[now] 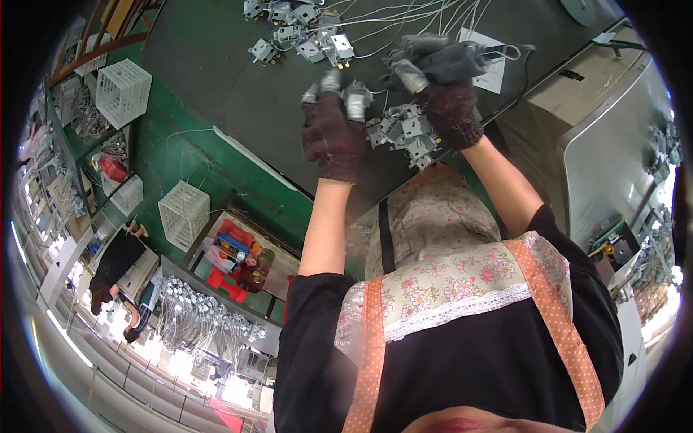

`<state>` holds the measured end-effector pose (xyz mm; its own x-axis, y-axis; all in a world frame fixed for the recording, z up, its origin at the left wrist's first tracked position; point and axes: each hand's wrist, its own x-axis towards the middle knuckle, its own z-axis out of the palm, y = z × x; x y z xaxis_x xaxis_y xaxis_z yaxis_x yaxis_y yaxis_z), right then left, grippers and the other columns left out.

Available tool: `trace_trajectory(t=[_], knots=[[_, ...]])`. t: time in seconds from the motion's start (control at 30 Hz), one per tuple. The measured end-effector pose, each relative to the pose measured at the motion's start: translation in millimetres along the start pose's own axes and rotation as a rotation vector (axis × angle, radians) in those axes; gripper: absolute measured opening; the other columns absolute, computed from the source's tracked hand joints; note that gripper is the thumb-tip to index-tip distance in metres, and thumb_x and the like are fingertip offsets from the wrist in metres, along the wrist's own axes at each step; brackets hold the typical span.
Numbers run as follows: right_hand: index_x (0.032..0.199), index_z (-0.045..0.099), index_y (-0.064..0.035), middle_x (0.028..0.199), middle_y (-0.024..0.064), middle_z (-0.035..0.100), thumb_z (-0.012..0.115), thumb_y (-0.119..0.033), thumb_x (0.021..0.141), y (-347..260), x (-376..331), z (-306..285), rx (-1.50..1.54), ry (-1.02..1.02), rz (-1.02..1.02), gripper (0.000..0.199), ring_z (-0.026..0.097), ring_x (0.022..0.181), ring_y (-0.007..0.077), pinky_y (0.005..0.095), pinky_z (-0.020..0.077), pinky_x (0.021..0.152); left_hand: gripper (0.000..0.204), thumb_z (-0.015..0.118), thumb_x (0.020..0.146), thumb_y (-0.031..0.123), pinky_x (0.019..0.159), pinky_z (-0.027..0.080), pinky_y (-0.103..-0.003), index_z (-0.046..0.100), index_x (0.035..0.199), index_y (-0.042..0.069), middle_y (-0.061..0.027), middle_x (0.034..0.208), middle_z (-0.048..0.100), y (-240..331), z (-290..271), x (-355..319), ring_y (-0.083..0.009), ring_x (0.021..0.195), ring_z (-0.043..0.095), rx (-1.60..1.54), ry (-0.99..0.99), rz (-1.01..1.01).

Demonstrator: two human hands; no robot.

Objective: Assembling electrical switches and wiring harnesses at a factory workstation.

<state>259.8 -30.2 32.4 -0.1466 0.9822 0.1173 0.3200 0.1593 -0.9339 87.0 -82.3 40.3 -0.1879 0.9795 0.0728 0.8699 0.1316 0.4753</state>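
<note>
Maroon knit gloves with pale grey fingertips cover both hands, which reach out over a dark work mat (238, 86). The left hand (333, 133) has its fingers curled down narrow onto a cluster of small grey metal switch units (406, 133), touching the cluster's left edge; whether it truly grips one I cannot tell. That cluster lies between the two hands, just beside the right wrist. The right hand (440, 79) is closed around a bundle of thin white wires (404, 22), with dark cloth and a wire loop bunched at its far side. The wires fan away beyond the fingertips to a second scatter of the same grey units (299, 32), well ahead of the left hand. A white paper slip (494, 72) lies just past the right hand. To the left of the left forearm, two white wire-mesh baskets (124, 90) stand on the green surface (162, 155), well apart from both hands.
</note>
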Motion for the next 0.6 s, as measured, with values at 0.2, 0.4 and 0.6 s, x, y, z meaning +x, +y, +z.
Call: trace_trajectory(t=[0.2,0.4,0.6], knots=[[0.112,0.051,-0.0016,0.098,0.0091,0.067,0.072,-0.005,0.083,-25.0,-9.0,13.0,0.334,-0.009,0.152,0.036,0.066,0.088,0.0139,0.0283,0.0553,0.077,0.029,0.058,0.088,0.022,0.085,0.050,-0.042,0.063,0.116,0.014,-0.0179,0.117,0.057,-40.3,10.9,35.4,-0.0340,0.103,0.057,-0.077,0.212,0.176],[0.113,0.051,-0.0023,0.099,0.0074,0.066,0.073,-0.006,0.082,-11.3,-10.4,9.7,0.305,-0.035,0.142,0.038,0.065,0.091,0.0137,0.0279,0.0541,0.079,0.031,0.062,0.081,0.018,0.087,0.046,-0.051,0.063,0.113,0.017,-0.0201,0.130,0.049,-46.8,5.1,68.1,-0.0429,0.112,0.049,0.358,0.106,0.472],[0.107,0.056,-0.0041,0.097,0.0057,0.066,0.075,-0.006,0.079,-26.0,-15.4,0.5,0.312,0.034,0.185,0.034,0.065,0.090,0.0136,0.0283,0.0536,0.079,0.040,0.071,0.080,0.024,0.083,0.050,-0.044,0.060,0.116,0.010,-0.0164,0.112,0.061,-47.6,6.7,21.1,-0.0360,0.101,0.059,-0.131,-0.131,0.317]])
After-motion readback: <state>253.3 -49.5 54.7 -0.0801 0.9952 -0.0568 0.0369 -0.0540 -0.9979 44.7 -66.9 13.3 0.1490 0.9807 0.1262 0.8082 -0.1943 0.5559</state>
